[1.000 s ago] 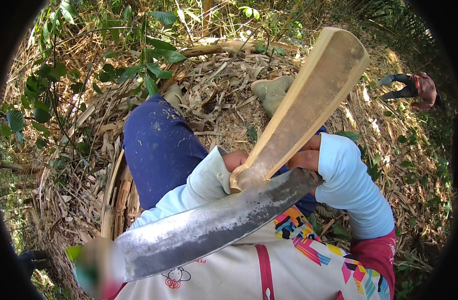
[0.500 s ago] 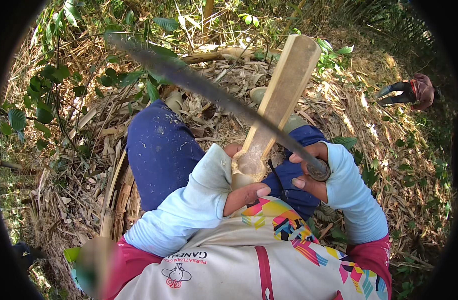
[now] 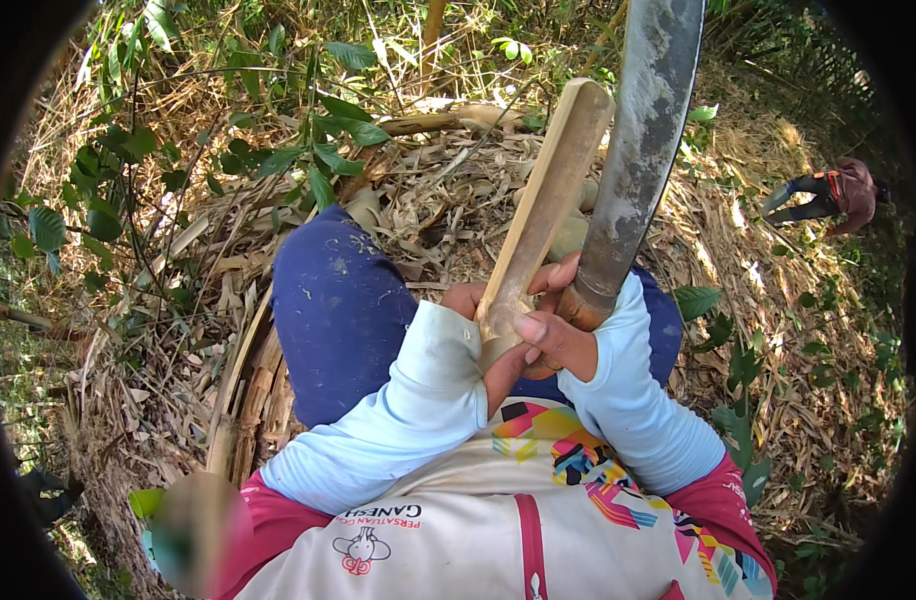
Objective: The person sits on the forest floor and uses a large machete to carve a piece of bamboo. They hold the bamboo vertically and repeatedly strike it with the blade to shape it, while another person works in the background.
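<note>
A split length of bamboo (image 3: 544,205), pale at the edges with a hollowed brown face, slants up and away from me between my knees. My left hand (image 3: 504,379), mostly under a light blue sleeve, is closed around its near end. My right hand (image 3: 566,345) grips the wooden handle (image 3: 584,306) of a machete (image 3: 646,140), whose broad, dark, stained blade points up and away beside the bamboo. The right thumb and some fingers also touch the bamboo near its node, close to the left hand. Part of the handle is hidden by the fingers.
My bent legs in blue trousers (image 3: 338,300) flank the work. Dry bamboo sheaths and shavings (image 3: 428,200) litter the ground. Split pieces (image 3: 246,415) lie by my left leg, leafy stems (image 3: 108,190) stand at left, and another person (image 3: 828,195) is farther off at right.
The machete has swung from slanting left across the bamboo to pointing up beside it. My right hand has moved left onto the bamboo's near end, and the bamboo has tilted slightly.
</note>
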Tool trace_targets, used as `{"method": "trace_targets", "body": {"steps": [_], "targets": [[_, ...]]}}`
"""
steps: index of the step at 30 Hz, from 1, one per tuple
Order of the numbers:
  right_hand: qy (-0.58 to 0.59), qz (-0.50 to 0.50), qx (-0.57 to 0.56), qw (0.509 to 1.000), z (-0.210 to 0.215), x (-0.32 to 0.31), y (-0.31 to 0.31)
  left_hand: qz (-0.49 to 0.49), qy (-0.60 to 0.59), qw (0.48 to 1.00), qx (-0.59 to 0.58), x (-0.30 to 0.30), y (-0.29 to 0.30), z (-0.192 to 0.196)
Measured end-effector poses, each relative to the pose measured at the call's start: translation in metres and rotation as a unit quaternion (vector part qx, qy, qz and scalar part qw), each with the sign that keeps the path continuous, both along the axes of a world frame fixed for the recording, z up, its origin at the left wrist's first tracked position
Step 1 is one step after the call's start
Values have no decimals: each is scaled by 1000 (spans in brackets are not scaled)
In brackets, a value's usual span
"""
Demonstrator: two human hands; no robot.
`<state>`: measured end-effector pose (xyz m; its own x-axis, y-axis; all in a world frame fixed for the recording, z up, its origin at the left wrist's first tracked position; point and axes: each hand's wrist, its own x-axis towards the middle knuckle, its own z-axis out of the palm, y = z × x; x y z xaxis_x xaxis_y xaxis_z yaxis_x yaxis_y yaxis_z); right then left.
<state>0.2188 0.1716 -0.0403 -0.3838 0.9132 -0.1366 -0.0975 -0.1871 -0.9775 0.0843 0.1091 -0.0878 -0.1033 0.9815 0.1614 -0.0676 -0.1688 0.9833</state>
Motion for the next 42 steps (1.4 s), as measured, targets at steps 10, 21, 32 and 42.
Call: {"method": "trace_targets", "body": {"steps": [10, 21, 32, 42], "targets": [[39, 28, -51, 998, -5, -1, 9, 36, -36, 999, -18, 4, 0, -8], [43, 185, -39, 981, -6, 18, 39, -23, 96, 995, -1, -9, 2, 2], [-7, 113, -90, 989, -10, 23, 34, 16, 219, 974, 63, -9, 9, -8], [-16, 86, -109, 990, -20, 25, 41, 22, 199, 979, 32, -7, 4, -4]]}}
